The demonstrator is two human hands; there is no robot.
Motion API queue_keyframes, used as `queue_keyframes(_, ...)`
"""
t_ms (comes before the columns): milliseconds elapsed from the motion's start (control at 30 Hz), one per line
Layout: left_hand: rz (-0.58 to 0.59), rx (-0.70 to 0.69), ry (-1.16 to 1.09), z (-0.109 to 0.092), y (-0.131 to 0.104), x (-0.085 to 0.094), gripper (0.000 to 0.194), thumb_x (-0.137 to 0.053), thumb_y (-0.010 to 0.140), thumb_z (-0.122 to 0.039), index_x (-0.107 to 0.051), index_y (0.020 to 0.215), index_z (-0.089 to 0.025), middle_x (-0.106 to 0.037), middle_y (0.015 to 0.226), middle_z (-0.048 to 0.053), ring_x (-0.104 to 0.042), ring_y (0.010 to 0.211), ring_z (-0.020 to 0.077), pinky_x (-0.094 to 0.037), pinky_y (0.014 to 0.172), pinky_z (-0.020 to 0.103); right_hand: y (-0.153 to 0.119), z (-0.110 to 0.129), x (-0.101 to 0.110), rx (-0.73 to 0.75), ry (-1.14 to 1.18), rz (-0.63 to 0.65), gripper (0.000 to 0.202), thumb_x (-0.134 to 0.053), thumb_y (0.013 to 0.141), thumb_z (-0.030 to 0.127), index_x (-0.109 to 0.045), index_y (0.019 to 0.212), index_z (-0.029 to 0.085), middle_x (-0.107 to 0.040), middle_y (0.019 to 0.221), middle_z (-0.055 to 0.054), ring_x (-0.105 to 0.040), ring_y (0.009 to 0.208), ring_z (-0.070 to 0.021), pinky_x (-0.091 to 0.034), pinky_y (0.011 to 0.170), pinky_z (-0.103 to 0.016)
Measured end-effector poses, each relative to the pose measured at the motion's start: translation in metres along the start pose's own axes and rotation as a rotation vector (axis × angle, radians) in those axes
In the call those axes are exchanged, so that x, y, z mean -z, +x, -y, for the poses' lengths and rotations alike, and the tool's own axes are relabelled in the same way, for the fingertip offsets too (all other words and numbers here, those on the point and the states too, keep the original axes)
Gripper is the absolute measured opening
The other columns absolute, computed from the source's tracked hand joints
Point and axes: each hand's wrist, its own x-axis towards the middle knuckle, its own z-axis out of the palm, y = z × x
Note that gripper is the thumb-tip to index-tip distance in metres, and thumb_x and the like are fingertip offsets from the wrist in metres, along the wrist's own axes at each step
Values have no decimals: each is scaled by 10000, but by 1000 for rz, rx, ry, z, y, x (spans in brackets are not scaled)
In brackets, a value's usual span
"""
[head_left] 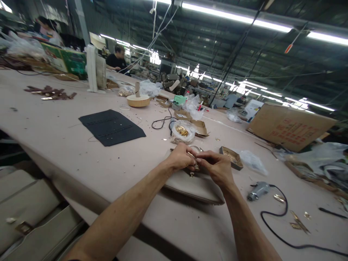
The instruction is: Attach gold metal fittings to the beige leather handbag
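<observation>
Both hands meet over a beige bag lying near the counter's front edge: left hand and right hand pinch its small metal clasp. Soft, limp leather; the hardware looks slippery, best gripped fingertip-tight.

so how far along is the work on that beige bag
Done: the flat beige leather bag lies on the pink worktable, apparently assembled. In hand: the left hand and right hand pinch a small metal fitting at its top edge. Left: whether it's fastened can't be told; the grey corded power tool and loose gold metal pieces lie unused alongside.
</observation>
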Motion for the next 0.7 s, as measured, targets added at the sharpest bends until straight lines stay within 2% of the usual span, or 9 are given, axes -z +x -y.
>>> queue_keyframes(233,-65,19,36,-6,-3,-5,130,-700,769,2,-735,888,-39,-691,651,101,-702,567,205,-607,512,236,-3,-1,-2,10,-3,-39,218,-808,840,381,-807,937,186,-764,925,-80,-707,817,-215,-559,733,-306)
queue_keyframes(400,-113,36,14,-5,-2,-6,141,-698,776,5,-703,908,-43,-691,645,107,-698,547,212,-608,493,252,-5,-2,-3,7,3,-47,216,-803,848,394,-796,883,181,-758,893,-79,-699,797,-214,-550,730,-308)
queue_keyframes(700,-134,41,-67,-8,-4,-9,182,-768,721,-31,-703,891,-34,-710,689,143,-703,548,224,-583,463,234,-10,-2,-6,-13,-26,-142,150,-775,847,335,-801,918,205,-764,920,-64,-706,830,-226,-550,784,-330)
